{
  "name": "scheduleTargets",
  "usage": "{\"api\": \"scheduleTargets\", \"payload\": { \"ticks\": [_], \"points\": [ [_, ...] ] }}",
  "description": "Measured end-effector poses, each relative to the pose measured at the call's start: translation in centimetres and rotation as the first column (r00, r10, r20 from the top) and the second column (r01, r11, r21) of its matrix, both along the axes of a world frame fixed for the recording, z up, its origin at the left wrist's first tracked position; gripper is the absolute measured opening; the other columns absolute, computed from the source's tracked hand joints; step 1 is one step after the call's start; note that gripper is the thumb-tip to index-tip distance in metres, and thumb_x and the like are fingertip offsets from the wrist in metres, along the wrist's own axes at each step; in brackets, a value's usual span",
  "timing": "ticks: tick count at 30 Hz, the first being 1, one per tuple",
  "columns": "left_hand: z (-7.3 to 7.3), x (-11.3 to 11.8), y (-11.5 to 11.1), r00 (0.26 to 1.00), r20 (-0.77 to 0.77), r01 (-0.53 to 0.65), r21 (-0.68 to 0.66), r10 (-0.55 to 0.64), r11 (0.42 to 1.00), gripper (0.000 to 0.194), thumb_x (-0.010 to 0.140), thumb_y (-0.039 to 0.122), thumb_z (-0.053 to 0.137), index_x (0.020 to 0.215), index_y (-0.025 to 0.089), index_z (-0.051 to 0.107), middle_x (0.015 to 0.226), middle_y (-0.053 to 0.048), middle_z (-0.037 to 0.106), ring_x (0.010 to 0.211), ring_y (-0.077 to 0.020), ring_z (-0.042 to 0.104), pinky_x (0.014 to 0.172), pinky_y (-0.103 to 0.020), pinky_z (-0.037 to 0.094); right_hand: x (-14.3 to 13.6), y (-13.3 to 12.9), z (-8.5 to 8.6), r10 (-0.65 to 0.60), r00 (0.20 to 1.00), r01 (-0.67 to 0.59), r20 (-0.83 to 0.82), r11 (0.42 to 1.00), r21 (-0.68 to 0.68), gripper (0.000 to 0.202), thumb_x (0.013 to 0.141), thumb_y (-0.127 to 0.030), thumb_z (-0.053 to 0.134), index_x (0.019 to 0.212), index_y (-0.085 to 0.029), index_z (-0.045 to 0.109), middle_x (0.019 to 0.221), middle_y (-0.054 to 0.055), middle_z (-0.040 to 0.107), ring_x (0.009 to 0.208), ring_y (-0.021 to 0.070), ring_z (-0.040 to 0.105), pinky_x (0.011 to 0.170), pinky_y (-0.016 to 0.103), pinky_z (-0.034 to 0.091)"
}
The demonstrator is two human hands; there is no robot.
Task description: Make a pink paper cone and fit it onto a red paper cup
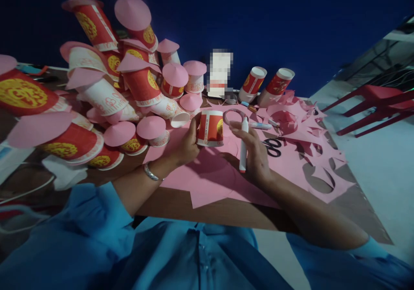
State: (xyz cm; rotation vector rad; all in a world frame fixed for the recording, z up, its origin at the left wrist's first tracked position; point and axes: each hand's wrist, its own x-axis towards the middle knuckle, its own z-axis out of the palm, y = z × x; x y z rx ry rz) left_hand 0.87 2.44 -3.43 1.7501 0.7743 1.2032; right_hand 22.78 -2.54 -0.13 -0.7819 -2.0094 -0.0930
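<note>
Wrapped around the left side of a red and white paper cup point(210, 128), my left hand point(190, 142) holds it above pink paper point(207, 169). The cup carries a yellow emblem. My right hand point(255, 152), just right of the cup, holds a white marker point(243, 145) that hangs upright between the fingers. Black-handled scissors point(273, 147) lie on the pink paper beyond my right hand. Another pale marker point(260, 126) rests behind it, near a roll of tape point(226, 117).
Many cups with pink cone tops point(142, 83) are piled at the left. Two cups point(252, 83) stand tilted at the back. Cut pink scraps point(320, 178) cover the table's right side. A red stool point(378, 98) stands beyond the table's right edge.
</note>
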Motion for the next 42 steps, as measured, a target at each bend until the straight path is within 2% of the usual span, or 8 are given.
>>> {"api": "scheduleTargets", "payload": {
  "ticks": [6,12,16,20,26,30,37,42],
  "points": [
    [0.8,0.2,-0.6,0.994,-0.113,0.010,0.021,-0.007,1.000,0.093,0.082,0.020,0.076,0.162,0.018,0.029,0.157,-0.022,0.052,0.141,-0.0337,0.054,0.115,-0.046,0.047,0.1,0.8,-0.3,0.039,0.999,-0.038,0.018,0.998,-0.046,0.085,0.090,-0.040,0.080,0.159,-0.028,0.030,0.160,0.019,0.049,0.151,0.0402,0.047,0.118,0.067,0.046],
    [0.5,0.1,-0.7,0.990,-0.127,0.068,0.017,-0.066,0.998,0.096,0.084,0.022,0.075,0.165,0.020,0.023,0.164,-0.023,0.043,0.138,-0.0337,0.058,0.114,-0.049,0.049,0.3,1.0,-0.8,0.043,0.996,-0.039,0.083,0.998,-0.049,0.086,0.092,-0.039,0.077,0.161,-0.027,0.027,0.157,0.021,0.052,0.145,0.0395,0.053,0.115,0.065,0.049],
    [0.5,-0.3,-0.9,0.979,-0.063,0.188,-0.107,-0.195,0.976,0.113,0.076,0.023,0.083,0.168,0.026,0.017,0.171,-0.019,0.034,0.153,-0.0389,0.042,0.122,-0.053,0.041,0.8,1.3,-0.8,0.041,0.999,-0.041,0.020,0.998,-0.045,0.083,0.091,-0.038,0.077,0.158,-0.027,0.029,0.155,0.020,0.053,0.143,0.0391,0.055,0.114,0.063,0.050],
    [1.2,-0.6,-1.0,0.927,0.133,0.375,-0.284,-0.351,0.882,0.104,0.075,0.028,0.086,0.164,0.028,0.031,0.170,-0.015,0.037,0.158,-0.0398,0.033,0.127,-0.055,0.033,1.2,1.8,-0.8,0.063,0.997,-0.064,-0.036,0.997,-0.045,0.083,0.090,-0.038,0.077,0.157,-0.029,0.028,0.154,0.018,0.054,0.145,0.0391,0.053,0.116,0.063,0.048],
    [2.1,-0.3,-0.8,0.807,0.405,0.581,-0.421,-0.429,0.696,0.073,0.082,0.038,0.081,0.148,0.019,0.056,0.139,-0.017,0.069,0.136,-0.0393,0.060,0.113,-0.054,0.048,1.4,2.6,-1.1,0.125,0.988,-0.130,-0.092,0.990,-0.052,0.077,0.092,-0.041,0.075,0.154,-0.028,0.033,0.150,0.017,0.056,0.144,0.0376,0.054,0.117,0.062,0.048],
    [1.9,-0.3,-0.6,0.860,0.373,0.497,-0.450,-0.350,0.742,0.070,0.078,0.033,0.086,0.142,0.018,0.061,0.123,-0.014,0.075,0.111,-0.0318,0.071,0.096,-0.043,0.056,1.6,2.7,-1.3,0.088,0.994,-0.091,-0.061,0.994,-0.054,0.074,0.093,-0.039,0.074,0.153,-0.027,0.033,0.148,0.018,0.058,0.142,0.0371,0.056,0.116,0.061,0.049],
    [1.9,-0.5,-0.7,0.855,0.362,0.510,-0.451,-0.372,0.733,0.065,0.080,0.036,0.085,0.139,0.019,0.062,0.114,-0.011,0.076,0.100,-0.0262,0.071,0.084,-0.035,0.055,1.9,2.7,-1.6,0.080,0.997,-0.082,-0.021,0.993,-0.080,0.079,0.089,-0.036,0.078,0.153,-0.030,0.031,0.152,0.018,0.056,0.143,0.0388,0.055,0.115,0.062,0.050],
    [1.6,-0.3,-0.8,0.912,0.318,0.384,-0.446,-0.258,0.809,0.070,0.077,0.029,0.088,0.140,0.020,0.058,0.127,-0.013,0.072,0.117,-0.0298,0.068,0.097,-0.039,0.055,1.9,3.0,-1.9,0.070,0.997,-0.069,0.016,0.995,-0.075,0.082,0.092,-0.040,0.076,0.157,-0.028,0.028,0.154,0.020,0.054,0.146,0.0390,0.053,0.113,0.063,0.051]
  ]
}}
